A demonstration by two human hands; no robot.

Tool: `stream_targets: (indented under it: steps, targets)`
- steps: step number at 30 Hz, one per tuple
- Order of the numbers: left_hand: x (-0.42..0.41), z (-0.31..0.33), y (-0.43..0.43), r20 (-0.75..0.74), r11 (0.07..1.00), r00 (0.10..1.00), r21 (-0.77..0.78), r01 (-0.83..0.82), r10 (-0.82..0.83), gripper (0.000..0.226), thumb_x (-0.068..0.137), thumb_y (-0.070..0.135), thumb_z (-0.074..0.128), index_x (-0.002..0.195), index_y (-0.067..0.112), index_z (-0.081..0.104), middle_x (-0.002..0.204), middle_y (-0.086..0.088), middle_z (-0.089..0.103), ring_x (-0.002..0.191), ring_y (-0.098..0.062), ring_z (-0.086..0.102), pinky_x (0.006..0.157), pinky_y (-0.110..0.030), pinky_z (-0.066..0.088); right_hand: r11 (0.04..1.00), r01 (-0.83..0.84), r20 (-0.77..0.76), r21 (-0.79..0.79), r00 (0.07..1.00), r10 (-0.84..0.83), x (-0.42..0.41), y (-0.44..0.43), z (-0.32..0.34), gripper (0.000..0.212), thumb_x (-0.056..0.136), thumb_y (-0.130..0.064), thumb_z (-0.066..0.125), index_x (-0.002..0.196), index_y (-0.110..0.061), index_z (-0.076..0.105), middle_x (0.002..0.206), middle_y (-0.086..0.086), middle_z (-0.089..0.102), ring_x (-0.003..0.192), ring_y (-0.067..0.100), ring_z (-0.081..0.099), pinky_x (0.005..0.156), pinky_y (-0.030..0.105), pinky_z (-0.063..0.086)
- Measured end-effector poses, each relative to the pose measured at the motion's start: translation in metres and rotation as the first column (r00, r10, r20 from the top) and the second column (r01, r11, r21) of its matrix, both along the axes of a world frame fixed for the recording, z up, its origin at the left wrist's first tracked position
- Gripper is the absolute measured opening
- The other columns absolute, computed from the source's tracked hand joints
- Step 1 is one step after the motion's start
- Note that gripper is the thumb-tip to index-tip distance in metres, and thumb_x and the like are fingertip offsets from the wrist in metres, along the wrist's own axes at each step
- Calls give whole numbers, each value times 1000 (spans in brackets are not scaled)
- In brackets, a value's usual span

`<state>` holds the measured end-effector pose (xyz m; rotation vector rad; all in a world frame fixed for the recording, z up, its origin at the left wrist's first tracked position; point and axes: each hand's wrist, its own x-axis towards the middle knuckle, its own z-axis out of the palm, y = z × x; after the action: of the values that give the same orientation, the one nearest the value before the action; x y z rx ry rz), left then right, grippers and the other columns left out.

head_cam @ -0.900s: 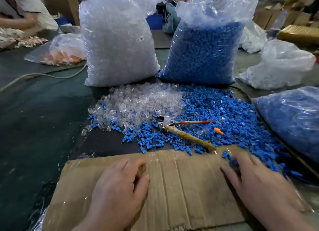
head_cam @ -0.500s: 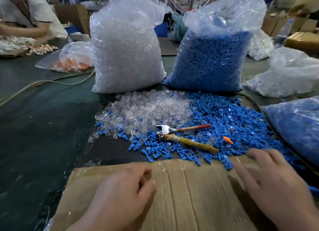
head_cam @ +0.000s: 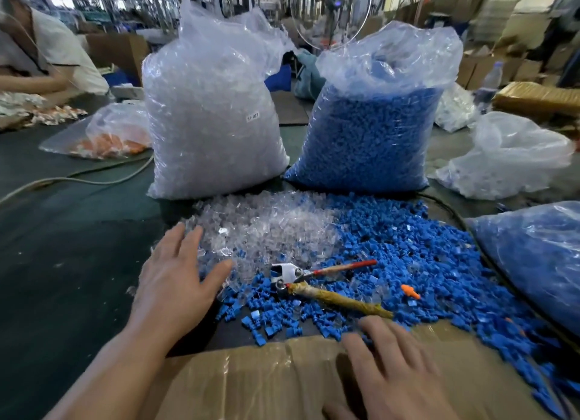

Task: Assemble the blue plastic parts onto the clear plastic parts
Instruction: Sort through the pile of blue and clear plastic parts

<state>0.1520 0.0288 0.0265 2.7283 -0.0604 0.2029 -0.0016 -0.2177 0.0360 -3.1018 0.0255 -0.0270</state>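
Clear plastic parts [head_cam: 266, 228] at 12 o'clock met the spread, empty left hand [head_cam: 175, 278]; right hand [head_cam: 392, 372] lay flat on cardboard [head_cam: 251, 385]; pick-up stage, seemingly; next needed a pinch

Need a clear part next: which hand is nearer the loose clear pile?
Left. The left hand touches the clear pile at its left edge; the right hand rests on the cardboard, short of it.

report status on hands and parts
Left grip open at clear parts. Right grip flat on cardboard. Neither holds a part. Cutters lie among blue parts.
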Motion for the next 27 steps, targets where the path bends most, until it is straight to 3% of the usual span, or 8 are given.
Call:
stream_targets:
  steps: [4,8,12,15,18,24,27]
  targets:
    - [45,4,-18,34,994,996,75,78,-81,94,83,82,26,159,26,26,168,-6,20,153,-26,20,122,-47,22,989,-148,216,9,966,143,43,3,9,63,72,-72,49,114,-26,64,122,5,62,115,30,60,86,48,54]
    - [85,3,-35,-43,991,997,111,70,-66,93,83,85,31,159,31,23,167,-6,20,150,-33,25,119,-54,26,975,-128,242,183,967,81,127,5,17,70,86,-73,30,140,-28,30,150,3,28,141,28,20,113,50,23]
    - [107,3,-41,-116,983,991,165,85,-66,95,81,88,31,158,33,19,167,-6,20,148,-36,28,118,-56,26,995,-63,59,78,997,58,212,1,9,83,86,-77,34,150,-26,23,157,9,22,141,36,20,115,56,18]
    - [110,4,-45,-171,974,976,153,164,-138,86,87,82,34,158,35,22,166,-7,23,147,-35,30,117,-54,30,989,-121,-36,84,992,125,235,7,-1,84,83,-80,32,150,-31,20,157,6,25,139,38,26,110,59,23]
    - [98,2,-48,-155,970,970,127,207,-187,71,94,70,40,155,35,33,161,-5,34,144,-31,36,115,-49,34,969,-210,-23,131,976,214,229,12,4,80,77,-77,29,145,-36,27,152,-1,33,134,34,30,105,58,28]
    - [56,7,-49,-124,948,945,62,311,-302,65,86,60,32,145,37,46,144,4,54,129,-23,48,106,-49,41,905,-368,55,212,929,365,190,20,15,60,86,-46,52,142,-32,38,141,-2,41,125,28,38,104,50,36]
    - [33,9,-48,-86,943,943,58,328,-322,47,97,48,42,140,29,50,138,5,56,125,-21,48,105,-49,40,873,-431,70,226,901,427,169,24,17,58,86,-40,52,141,-29,39,139,-1,44,127,25,39,106,48,36]
